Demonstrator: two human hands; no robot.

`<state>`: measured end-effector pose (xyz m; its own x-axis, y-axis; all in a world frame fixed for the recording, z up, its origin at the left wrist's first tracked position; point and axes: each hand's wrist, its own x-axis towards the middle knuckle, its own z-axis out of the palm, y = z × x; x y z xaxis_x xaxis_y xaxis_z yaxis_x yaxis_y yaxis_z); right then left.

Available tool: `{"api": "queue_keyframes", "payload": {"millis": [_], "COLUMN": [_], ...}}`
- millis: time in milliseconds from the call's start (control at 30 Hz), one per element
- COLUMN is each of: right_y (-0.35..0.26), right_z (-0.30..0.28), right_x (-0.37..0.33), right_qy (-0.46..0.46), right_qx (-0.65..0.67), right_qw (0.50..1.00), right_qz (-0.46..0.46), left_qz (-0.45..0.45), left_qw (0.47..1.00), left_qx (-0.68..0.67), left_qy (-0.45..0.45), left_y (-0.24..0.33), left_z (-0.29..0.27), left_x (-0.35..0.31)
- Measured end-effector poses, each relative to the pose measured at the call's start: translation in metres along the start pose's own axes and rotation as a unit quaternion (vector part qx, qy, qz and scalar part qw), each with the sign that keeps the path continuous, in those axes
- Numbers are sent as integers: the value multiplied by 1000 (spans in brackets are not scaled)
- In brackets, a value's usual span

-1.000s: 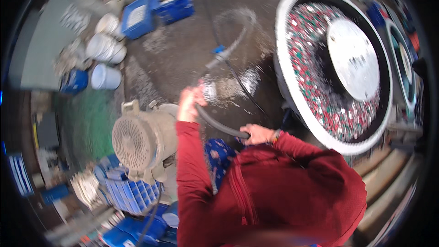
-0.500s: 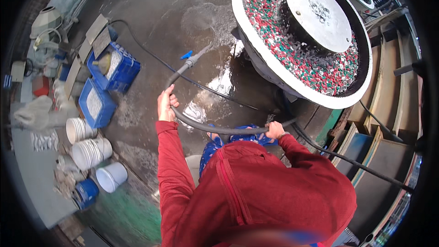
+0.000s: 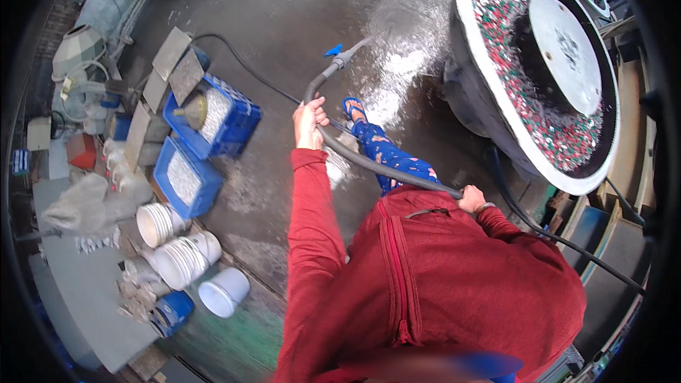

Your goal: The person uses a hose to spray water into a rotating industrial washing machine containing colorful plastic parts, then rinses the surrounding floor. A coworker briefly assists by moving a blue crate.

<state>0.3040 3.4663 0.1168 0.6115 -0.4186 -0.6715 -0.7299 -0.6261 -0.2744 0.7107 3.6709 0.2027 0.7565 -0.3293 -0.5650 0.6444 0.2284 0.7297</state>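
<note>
A thick grey hose (image 3: 386, 169) bends across in front of me, held at two places. My left hand (image 3: 309, 123) is closed round it below the nozzle end, where a valve with a blue lever (image 3: 333, 50) sits. Water sprays from the tip onto the wet floor (image 3: 418, 10). Farther back along the hose, my right hand (image 3: 471, 199) grips it near my right side. At the upper right stands a large round tub (image 3: 464, 42) with a white rim, filled with small red, green and clear pieces around a pale central disc (image 3: 565, 53).
Blue crates (image 3: 241, 124) with white bits stand at the left, beside leaning grey boards (image 3: 170, 57). White buckets (image 3: 224, 291) and a blue bucket (image 3: 172, 311) are lower left. A dark cable (image 3: 248, 71) crosses the floor. Wooden-edged troughs (image 3: 628, 149) line the right side.
My view has shifted left, so the tub sits farther right. One foot in a sandal now shows stepped forward. The spray has moved across the floor; both hands keep hold of the hose.
</note>
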Motion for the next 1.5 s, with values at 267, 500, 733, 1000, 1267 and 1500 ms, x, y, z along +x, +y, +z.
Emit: {"api": "queue_keyframes", "payload": {"millis": [267, 500, 733, 1000, 1267, 1500], "right_y": [-98, -178, -271, -386, -446, -450], "right_z": [-93, -130, -162, -182, -218, -260], "right_x": [174, 176, 213, 281, 341, 368], "right_qy": [27, 14, 23, 62, 109, 194], "right_qx": [57, 115, 163, 162, 247, 241], "right_qw": [994, 982, 955, 954, 932, 932], "right_qz": [88, 152, 246, 243, 243, 191], "left_qz": [13, -119, -142, -202, -201, -152], "left_qw": [992, 970, 965, 886, 770, 721], "left_qx": [102, 91, 78, 243, 407, 419], "left_qy": [-79, -191, -206, -339, -448, -531], "left_y": [103, 167, 192, 279, 386, 448], "left_z": [109, 206, 237, 246, 286, 340], "left_x": [221, 329, 432, 524, 518, 472]}}
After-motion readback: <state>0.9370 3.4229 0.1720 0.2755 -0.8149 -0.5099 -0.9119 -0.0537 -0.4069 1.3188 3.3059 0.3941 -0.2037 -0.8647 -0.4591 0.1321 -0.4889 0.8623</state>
